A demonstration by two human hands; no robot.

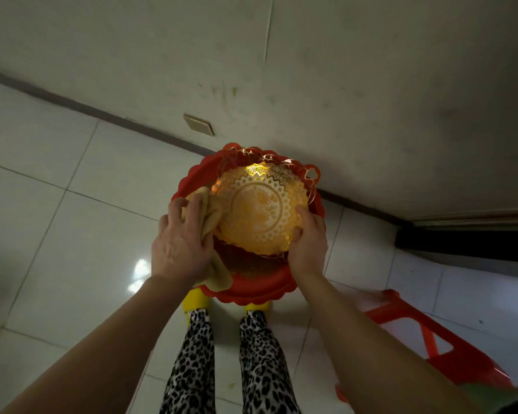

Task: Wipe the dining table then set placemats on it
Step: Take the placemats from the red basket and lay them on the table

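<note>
Your left hand (180,246) grips the cloth (207,216) against the red basin (251,289); right hand (307,243) clutches the gold placemat (260,210) inside it. Loosen up and that mat could slide off.

Left hand (180,243) covering much of a yellow cloth (213,216), grip on the red tray (251,289) beneath hidden. Right hand (307,243) masking the near edge of the gold plate (260,209). Yellow shoes (195,300) mostly concealed below the tray. Red stool (431,339), right of the right hand, partly behind the forearm.
</note>
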